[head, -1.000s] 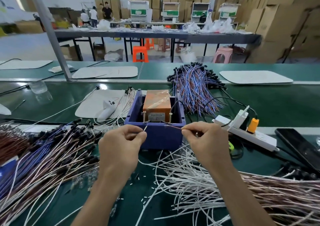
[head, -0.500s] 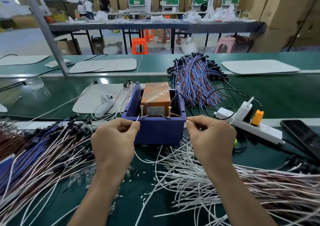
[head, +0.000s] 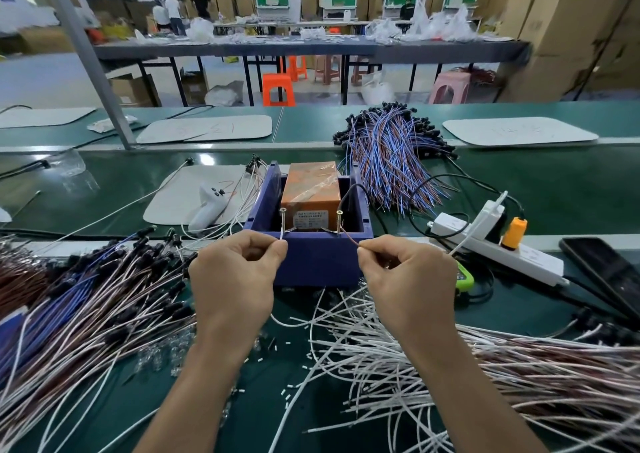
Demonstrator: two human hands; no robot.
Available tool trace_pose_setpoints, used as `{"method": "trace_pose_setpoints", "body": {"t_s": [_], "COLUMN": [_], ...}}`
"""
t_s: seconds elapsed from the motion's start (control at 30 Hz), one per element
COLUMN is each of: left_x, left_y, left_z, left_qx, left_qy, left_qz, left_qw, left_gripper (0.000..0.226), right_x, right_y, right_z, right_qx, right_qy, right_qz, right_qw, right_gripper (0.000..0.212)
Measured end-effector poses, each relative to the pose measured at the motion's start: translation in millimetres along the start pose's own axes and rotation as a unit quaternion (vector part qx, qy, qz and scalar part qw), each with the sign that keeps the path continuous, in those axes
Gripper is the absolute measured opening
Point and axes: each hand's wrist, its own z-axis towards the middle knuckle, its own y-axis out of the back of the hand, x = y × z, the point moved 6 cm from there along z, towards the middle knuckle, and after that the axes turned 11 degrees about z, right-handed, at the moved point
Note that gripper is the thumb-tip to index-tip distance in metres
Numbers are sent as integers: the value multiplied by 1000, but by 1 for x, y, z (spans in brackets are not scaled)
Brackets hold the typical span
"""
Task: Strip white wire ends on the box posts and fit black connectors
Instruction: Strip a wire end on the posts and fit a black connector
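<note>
Pinching thin wire ends at a blue box (head: 311,262), a person's two hands work over a green bench (head: 554,192). The left hand (head: 239,279), at 7 o'clock from the box, has thumb and forefinger closed on a white wire (head: 282,237) just beside the left post (head: 283,218). The right hand (head: 408,279), at 5 o'clock, pinches a thin end that looks reddish brown and leads to the foot of the right post (head: 338,222). The other fingers of both hands are curled in. Whether both ends belong to one wire cannot be told, as the hands hide the run between them.

A tangle of loose wires (head: 433,366) lies at 5 o'clock. Wires already wearing black connectors (head: 140,243) fan out at 9 o'clock. Tiny white snips (head: 277,347) dot the bench at 6 o'clock.

The wire looks very light and limp, with a smooth jacket that would probably slip between fingertips. The best hold is likely close behind the tip, so that the short free end stays straight at the post. Bared strands are probably delicate, so a steady, gentle pull seems safer than a jerk. The connectors look small and hard, and are likely best pinched by their sides.
</note>
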Motion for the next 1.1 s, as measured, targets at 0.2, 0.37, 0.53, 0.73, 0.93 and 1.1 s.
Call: {"method": "trace_pose_setpoints", "body": {"t_s": [0.2,0.37,0.53,0.73,0.93,1.1], "left_x": [-4,-1,-2,-2,17,24], "left_y": [1,2,9,20,38,41], "left_z": [-1,-3,-10,-11,4,4], "left_qx": [13,1,-13,-18,-20,-22], "left_qy": [-13,-4,-4,98,226,168], "left_qz": [-22,-27,-96,-336,-581,-456], "left_qw": [1000,1000,995,937,782,874], "left_gripper": [20,18,16,14,12,15], "right_x": [3,4,15,27,24,23], "right_y": [-1,-4,-6,-29,-24,-2], "right_z": [-2,-5,-10,-32,-42,-10], "right_qx": [23,45,99,311,421,240], "right_qy": [15,23,18,-6,-74,-168], "right_qz": [9,18,40,-139,-156,67], "right_qw": [1000,999,994,940,890,954], "right_gripper": [6,7,6,59,37,37]}}
